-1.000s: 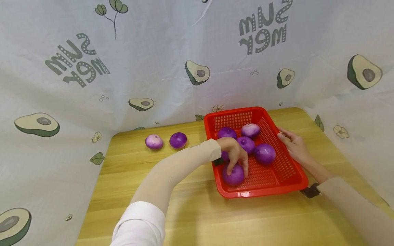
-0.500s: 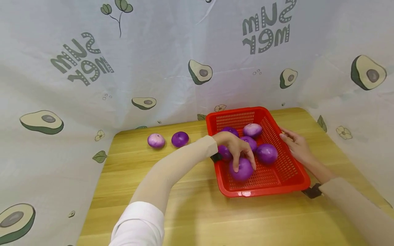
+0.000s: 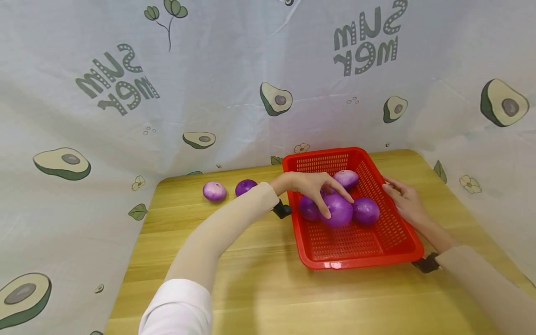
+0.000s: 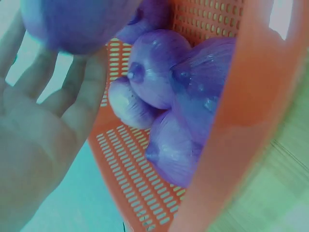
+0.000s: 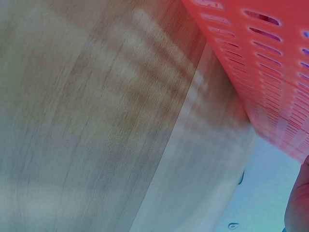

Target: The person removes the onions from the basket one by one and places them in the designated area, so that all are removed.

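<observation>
My left hand (image 3: 311, 186) holds a purple onion (image 3: 338, 211) between thumb and fingers, inside the red plastic basket (image 3: 364, 263) and above its floor. In the left wrist view the held onion (image 4: 79, 24) appears at the top, apart from several others. Around it in the basket lie a pale onion (image 3: 346, 178), a purple onion at right (image 3: 366, 212) and another at left (image 3: 309, 208); the hand partly hides more. My right hand (image 3: 404, 201) holds the basket's right rim, thumb near the rim; its fingertips are partly hidden. Only a bit of it shows in the right wrist view.
On the wooden table (image 3: 184, 260), left of the basket, sit a pale onion (image 3: 215, 191) and a dark purple onion (image 3: 245, 187), the latter partly behind the left sleeve. A white curtain (image 3: 234, 56) printed with avocados hangs along the table's back and sides.
My left hand has lifted the onion from the basket's front left corner and carried it back and right, over the other onions. The right hand has stayed at the rim.
</observation>
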Action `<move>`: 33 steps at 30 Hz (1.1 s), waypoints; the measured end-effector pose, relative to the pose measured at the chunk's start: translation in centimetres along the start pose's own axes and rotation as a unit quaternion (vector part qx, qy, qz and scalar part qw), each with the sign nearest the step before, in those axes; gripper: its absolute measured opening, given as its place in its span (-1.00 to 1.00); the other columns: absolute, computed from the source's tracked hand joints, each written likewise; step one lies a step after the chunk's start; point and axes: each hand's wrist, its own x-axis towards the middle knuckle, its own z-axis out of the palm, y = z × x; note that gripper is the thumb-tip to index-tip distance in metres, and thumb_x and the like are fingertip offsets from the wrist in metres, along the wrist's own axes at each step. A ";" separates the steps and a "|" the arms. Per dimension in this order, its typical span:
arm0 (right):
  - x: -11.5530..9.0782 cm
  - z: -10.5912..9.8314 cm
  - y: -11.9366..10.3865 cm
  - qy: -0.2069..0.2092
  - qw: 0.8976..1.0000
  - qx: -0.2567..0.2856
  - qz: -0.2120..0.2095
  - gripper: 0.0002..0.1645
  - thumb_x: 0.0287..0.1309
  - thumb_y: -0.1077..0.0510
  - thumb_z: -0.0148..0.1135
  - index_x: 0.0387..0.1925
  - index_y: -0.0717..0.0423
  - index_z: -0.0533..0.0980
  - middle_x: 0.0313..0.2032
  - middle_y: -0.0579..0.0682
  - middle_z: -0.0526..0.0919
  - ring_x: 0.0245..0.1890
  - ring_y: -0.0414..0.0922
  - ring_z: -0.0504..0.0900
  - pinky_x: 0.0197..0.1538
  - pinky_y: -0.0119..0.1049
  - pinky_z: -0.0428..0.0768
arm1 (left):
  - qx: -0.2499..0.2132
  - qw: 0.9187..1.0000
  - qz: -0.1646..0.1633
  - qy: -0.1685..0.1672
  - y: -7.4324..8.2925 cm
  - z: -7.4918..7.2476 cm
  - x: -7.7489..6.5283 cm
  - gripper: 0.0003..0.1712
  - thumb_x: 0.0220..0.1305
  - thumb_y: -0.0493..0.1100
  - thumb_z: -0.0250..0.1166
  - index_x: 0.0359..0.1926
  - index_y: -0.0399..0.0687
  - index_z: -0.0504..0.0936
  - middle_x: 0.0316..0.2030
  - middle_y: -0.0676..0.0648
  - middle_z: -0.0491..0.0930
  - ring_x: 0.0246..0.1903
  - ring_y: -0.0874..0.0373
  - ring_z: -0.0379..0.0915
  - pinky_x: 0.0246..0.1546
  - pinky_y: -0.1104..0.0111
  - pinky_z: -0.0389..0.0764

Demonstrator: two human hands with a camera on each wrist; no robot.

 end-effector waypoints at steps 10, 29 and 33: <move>0.2 0.3 0.1 0.001 1.000 -0.003 0.007 -0.38 0.51 0.19 0.00 0.37 0.55 0.16 -0.29 -0.39 0.56 -0.44 -0.41 0.63 -0.42 -0.51 0.62 | -0.029 0.987 0.001 0.155 -0.5 -0.8 -4.9 -0.27 0.05 -0.15 0.58 0.29 0.04 0.58 0.19 0.20 0.51 0.09 0.20 0.48 0.07 0.34 0.56; 0.2 0.2 0.2 0.002 1.000 -0.001 0.018 -0.35 0.51 0.12 0.00 0.37 0.53 0.16 -0.30 -0.43 0.53 -0.45 -0.43 0.61 -0.43 -0.53 0.61 | -0.067 0.940 -0.048 0.331 -2.7 -1.2 -14.2 -0.28 0.08 -0.23 0.55 0.30 0.01 0.55 0.23 0.01 0.51 0.14 0.00 0.47 0.11 0.21 0.57; 0.3 0.3 0.0 0.002 1.000 -0.001 0.020 -0.34 0.52 0.12 0.00 0.37 0.55 0.15 -0.31 -0.45 0.53 -0.44 -0.44 0.61 -0.43 -0.53 0.61 | -0.073 0.931 -0.072 0.351 -3.2 -0.9 -15.8 -0.27 0.09 -0.21 0.54 0.32 0.03 0.53 0.24 0.01 0.50 0.16 -0.02 0.45 0.12 0.12 0.56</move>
